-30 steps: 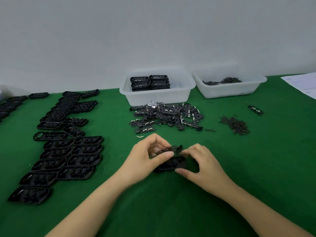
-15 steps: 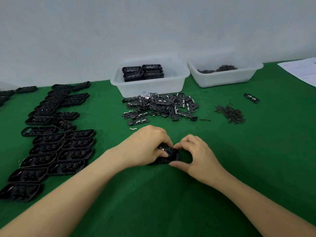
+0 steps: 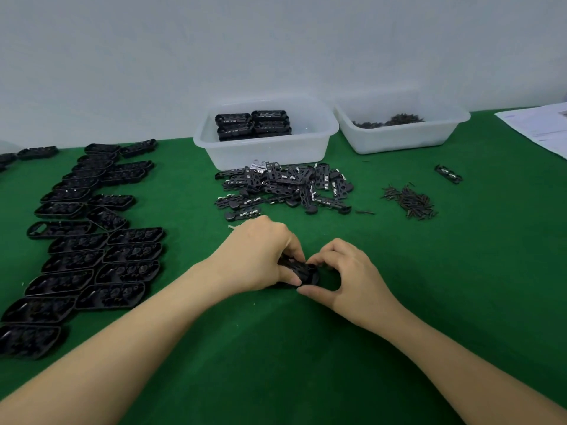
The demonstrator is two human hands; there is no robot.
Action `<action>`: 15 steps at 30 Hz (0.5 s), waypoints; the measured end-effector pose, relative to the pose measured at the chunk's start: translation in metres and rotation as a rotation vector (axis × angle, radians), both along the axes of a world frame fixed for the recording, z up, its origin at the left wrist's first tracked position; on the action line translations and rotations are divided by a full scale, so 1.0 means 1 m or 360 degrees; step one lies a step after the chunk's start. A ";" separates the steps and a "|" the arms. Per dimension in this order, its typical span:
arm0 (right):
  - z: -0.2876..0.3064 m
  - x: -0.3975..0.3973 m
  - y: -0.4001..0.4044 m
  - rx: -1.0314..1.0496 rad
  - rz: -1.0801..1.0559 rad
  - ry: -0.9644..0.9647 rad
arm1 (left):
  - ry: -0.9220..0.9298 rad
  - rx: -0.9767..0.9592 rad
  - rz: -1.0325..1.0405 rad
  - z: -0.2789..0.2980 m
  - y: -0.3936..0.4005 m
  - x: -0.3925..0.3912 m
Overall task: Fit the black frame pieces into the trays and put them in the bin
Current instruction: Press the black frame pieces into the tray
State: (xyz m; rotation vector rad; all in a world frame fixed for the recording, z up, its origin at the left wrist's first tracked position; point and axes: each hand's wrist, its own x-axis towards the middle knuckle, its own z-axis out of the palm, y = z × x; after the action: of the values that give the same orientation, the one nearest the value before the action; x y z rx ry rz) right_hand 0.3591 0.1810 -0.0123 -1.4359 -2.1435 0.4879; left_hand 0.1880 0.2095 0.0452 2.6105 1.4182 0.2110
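A black tray with a frame piece on it lies on the green table, near the front of the middle; left hand and right hand pinch it with curled fingers; beyond it lies the pile of frame pieces before the bin

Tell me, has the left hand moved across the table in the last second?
No. The left hand stays just in front of the pile of frame pieces, still gripping the tray on the green table.
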 end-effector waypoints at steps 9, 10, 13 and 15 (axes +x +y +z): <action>-0.003 -0.001 -0.001 0.0044 0.0019 0.0005 | -0.0532 0.0160 0.0087 -0.036 -0.023 -0.020; -0.004 -0.001 -0.001 0.0042 0.0023 0.0000 | -0.0589 0.0150 0.0092 -0.039 -0.024 -0.021; -0.004 -0.001 -0.001 0.0023 0.0023 -0.0021 | -0.0704 0.0101 0.0051 -0.046 -0.026 -0.024; -0.003 -0.001 -0.001 0.0012 0.0019 -0.0027 | -0.0680 0.0129 -0.0024 -0.049 -0.027 -0.029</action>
State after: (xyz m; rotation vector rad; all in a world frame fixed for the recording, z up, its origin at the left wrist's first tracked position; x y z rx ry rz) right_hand 0.3584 0.1796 -0.0154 -1.4288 -2.1661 0.4728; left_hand 0.1591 0.1827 -0.0042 2.4333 1.2580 0.7847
